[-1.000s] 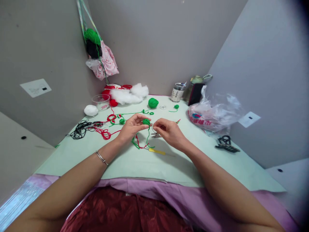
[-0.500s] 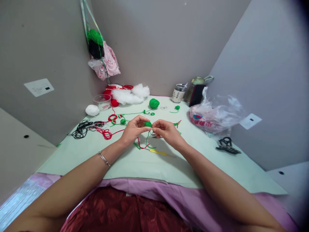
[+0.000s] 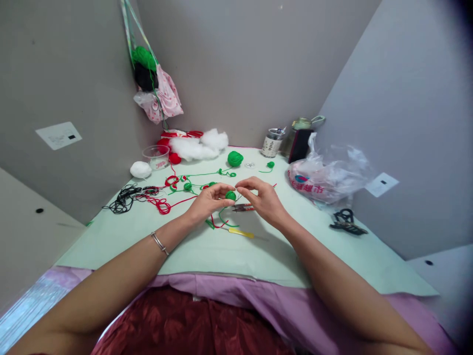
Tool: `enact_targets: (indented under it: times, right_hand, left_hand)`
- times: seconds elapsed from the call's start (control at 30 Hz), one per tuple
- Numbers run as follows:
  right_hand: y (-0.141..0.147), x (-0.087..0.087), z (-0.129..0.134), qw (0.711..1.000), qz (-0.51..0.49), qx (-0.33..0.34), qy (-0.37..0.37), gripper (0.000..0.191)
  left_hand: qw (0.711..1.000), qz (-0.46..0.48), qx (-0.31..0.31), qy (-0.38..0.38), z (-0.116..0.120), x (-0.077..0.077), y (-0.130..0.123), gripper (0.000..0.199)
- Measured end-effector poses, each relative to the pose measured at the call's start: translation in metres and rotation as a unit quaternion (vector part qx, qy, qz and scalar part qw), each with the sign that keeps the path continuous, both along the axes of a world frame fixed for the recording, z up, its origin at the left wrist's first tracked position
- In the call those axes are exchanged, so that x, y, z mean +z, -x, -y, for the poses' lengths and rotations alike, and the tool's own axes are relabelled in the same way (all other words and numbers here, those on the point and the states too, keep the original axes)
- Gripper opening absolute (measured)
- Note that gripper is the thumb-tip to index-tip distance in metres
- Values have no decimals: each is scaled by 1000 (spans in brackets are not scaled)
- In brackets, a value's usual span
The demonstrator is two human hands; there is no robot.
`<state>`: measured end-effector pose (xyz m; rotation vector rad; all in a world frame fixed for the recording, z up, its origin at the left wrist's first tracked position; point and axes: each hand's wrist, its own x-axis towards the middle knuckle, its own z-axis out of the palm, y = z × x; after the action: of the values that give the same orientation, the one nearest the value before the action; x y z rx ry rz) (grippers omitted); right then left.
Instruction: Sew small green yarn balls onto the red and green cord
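Note:
Between the thumb and fingers of my left hand [image 3: 210,201] is a small round green crocheted piece [image 3: 230,195], with a green yarn tail hanging below it. My right hand [image 3: 263,197] is at its right side, thumb and fingertips pinched close to the piece. Whatever sits in that pinch is too fine to make out; a thin dark strand shows near it. Below the right hand lie small scissors [image 3: 243,208], partly covered by the fingers. A crochet hook with a yellow handle [image 3: 241,232] rests nearer to me, beside red and green yarn ends.
Tangled black yarn [image 3: 127,198], red yarn [image 3: 161,204] and a white yarn ball [image 3: 141,169] lie at the left. Behind are white stuffing [image 3: 195,147], a green yarn ball [image 3: 235,159] and a pen cup [image 3: 272,143]. A plastic bag [image 3: 321,175] and a black hair claw [image 3: 348,223] are right.
The green piece has turned and now shows more of its round side. My right hand has shifted slightly right, its fingers arched higher, uncovering more of the scissors.

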<state>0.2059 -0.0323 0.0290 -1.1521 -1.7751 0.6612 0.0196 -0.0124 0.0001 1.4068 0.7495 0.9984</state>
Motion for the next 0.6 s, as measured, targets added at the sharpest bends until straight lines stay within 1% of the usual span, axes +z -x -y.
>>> enact_targets:
  times: [0.03, 0.07, 0.13, 0.2, 0.3, 0.43, 0.5, 0.6]
  right_hand:
    - [-1, 0, -1, 1000, 8, 4, -7, 17]
    - [-1, 0, -1, 1000, 3, 20, 9, 18]
    - [0, 1, -1, 996, -32, 57, 67, 20]
    - [1, 1, -1, 989, -64, 77, 112, 21]
    - [3, 0, -4, 982, -100, 71, 146, 20]
    - [1, -2, -11, 965, -211, 28, 154, 20]
    - [-1, -2, -12, 955, -233, 44, 181, 25]
    - [-3, -1, -10, 945, -205, 89, 239, 30]
  left_hand:
    - [1000, -3, -3, 7, 0, 0, 0, 44]
    - [1000, -4, -5, 12, 1, -1, 0, 44]
    - [1000, -5, -13, 13, 2, -1, -1, 40]
    - [1000, -8, -26, 14, 3, 0, -1, 37]
    - [998, -4, -49, 29, 4, 2, -1, 36]
    - [998, 12, -49, 30, 3, 6, -1, 33]
    - [998, 14, -46, 32, 3, 8, 0, 32]
    - [997, 9, -52, 49, 3, 10, 2, 32]
